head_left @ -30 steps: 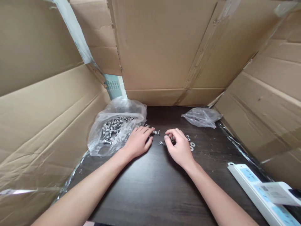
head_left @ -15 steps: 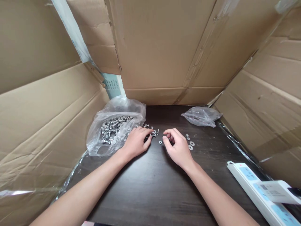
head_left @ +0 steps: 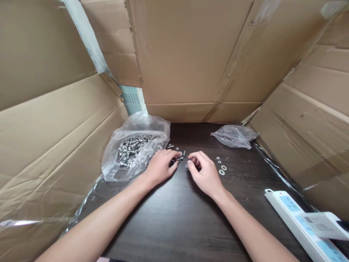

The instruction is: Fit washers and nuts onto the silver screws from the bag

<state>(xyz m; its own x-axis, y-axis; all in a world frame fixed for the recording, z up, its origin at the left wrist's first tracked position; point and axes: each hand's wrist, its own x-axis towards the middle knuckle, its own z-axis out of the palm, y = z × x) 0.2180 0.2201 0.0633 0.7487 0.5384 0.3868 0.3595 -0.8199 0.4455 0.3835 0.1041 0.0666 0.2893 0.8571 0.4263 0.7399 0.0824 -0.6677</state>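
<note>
My left hand (head_left: 161,165) rests just right of the clear plastic bag (head_left: 110,160) of metal bolts (head_left: 132,145). Its thumb and index finger are apart, beside a small cluster of bolts and a washer (head_left: 180,154), partly hidden by the fingers. Facing it, my right hand (head_left: 205,171) is loosely curled, with a gap between thumb and index finger; its inner fingers are shaded. By the right thumb tip lies a small nut (head_left: 187,166). A short bolt (head_left: 184,153) is between the two hands.
Two nuts (head_left: 218,160) and two flat washers (head_left: 223,167) lie right of my right hand. Farther back is another clear bag (head_left: 235,136). A white power strip (head_left: 289,203) sits at the right edge. Cardboard walls (head_left: 196,54) enclose the dark table (head_left: 163,225).
My two hands have drawn slightly closer together. The left fingers moved a little right over the small bolts, and the right fingertips came left toward the loose nut.
</note>
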